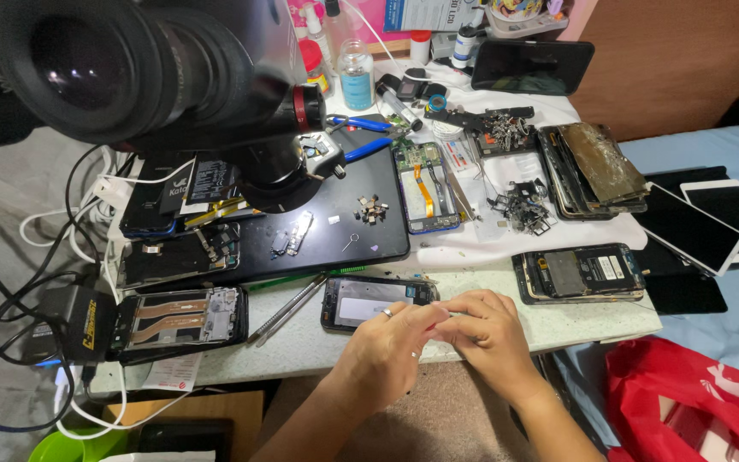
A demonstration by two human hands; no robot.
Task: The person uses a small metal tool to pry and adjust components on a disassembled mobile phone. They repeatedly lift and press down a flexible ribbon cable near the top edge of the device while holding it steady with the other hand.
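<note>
Cluttered repair table (506,295), opened phone (375,300) lying at its front edge; left hand (384,351) and right hand (485,334) meet just beside it, fingertips pinched together, anything held too small to tell

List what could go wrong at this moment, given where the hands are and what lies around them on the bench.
1. The left hand and right hand meet at the table edge; anything tiny pinched there, though I cannot see it, could drop to the floor.
2. The opened phone lies right beside the hands; a wrist could nudge it.
3. The pile of small metal parts sits loose on the black mat and could scatter if bumped.
</note>
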